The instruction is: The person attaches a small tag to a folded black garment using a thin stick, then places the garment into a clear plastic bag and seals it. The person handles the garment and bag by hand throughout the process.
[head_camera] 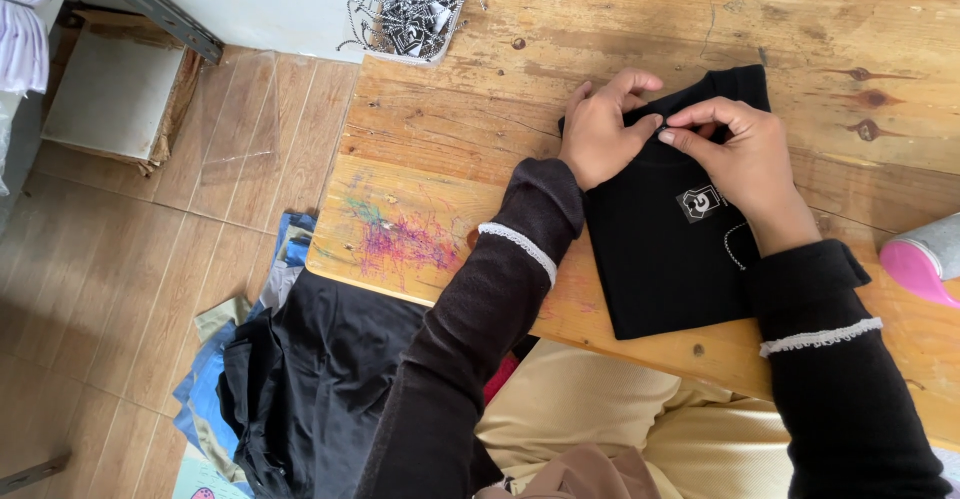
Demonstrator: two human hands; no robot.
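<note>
While our left hand [598, 131] pins the folded black garment [670, 239] flat on the wooden surface [450, 149], our right hand [735, 149] pinches something tiny at its collar; we should keep the fabric taut and the hang tag [700, 202] clear.

One folded black fabric garment [665, 239] lay on the worn wooden surface [450, 149], bearing one small square black-and-white tag [700, 202]. Two hands worked at it: left hand [600, 129], right hand [740, 154]. At eleven o'clock stood one white tray [447, 31] of many more such tags, too tangled to count.
</note>
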